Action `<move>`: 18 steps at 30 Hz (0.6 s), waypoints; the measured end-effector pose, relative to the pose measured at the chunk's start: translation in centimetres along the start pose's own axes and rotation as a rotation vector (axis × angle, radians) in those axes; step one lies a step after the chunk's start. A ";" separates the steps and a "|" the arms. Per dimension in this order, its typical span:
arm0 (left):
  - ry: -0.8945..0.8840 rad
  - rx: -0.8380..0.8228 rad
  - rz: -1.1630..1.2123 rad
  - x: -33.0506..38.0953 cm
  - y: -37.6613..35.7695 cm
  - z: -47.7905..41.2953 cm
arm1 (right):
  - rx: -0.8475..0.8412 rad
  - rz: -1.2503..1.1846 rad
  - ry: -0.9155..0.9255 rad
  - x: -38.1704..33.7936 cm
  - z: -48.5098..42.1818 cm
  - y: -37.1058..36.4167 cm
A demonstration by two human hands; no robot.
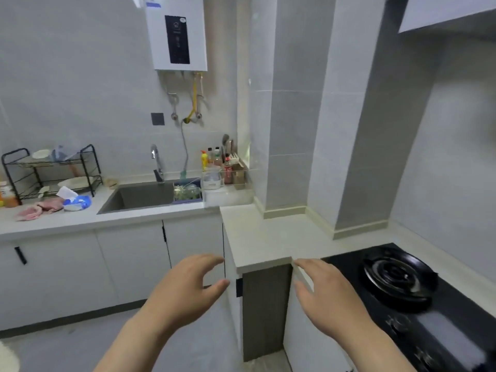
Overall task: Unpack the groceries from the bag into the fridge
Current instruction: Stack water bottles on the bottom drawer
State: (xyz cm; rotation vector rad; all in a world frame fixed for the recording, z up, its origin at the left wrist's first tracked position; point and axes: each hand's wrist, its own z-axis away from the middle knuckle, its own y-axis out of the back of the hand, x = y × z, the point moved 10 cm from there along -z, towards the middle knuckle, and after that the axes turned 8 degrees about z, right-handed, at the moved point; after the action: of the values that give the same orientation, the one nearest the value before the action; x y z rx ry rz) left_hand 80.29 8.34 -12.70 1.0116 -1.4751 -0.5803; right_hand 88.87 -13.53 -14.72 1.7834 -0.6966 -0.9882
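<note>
Hovering empty hands [182, 288] [327, 291] beside countertop [268, 237]

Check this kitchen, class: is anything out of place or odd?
A pink cloth lies crumpled on the counter left of the sink. Oddly for this task, no bag or fridge shows, and the left hand and right hand hold nothing.

Bag, groceries and fridge are out of view; left hand [185, 288] and right hand [324, 294] hover empty, fingers [311, 265] relaxed.
</note>
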 end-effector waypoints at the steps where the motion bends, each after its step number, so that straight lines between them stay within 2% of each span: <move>1: -0.021 -0.027 0.017 0.4 -0.8 -0.8 | 0.008 0.007 -0.044 1.1 0.5 0.3; 11: -0.295 -0.258 0.120 7.3 -8.9 -5.5 | 0.133 0.078 -0.505 10.8 9.4 3.9; 18: -0.543 -0.410 0.175 16.9 -15.7 -3.9 | 0.247 0.163 -0.827 16.0 20.7 8.4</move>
State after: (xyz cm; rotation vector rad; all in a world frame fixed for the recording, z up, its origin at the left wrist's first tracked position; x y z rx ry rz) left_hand 89.34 -13.01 -16.06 0.4100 -1.7920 -1.0339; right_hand 79.01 -39.10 -16.76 1.4427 -1.4989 -1.5875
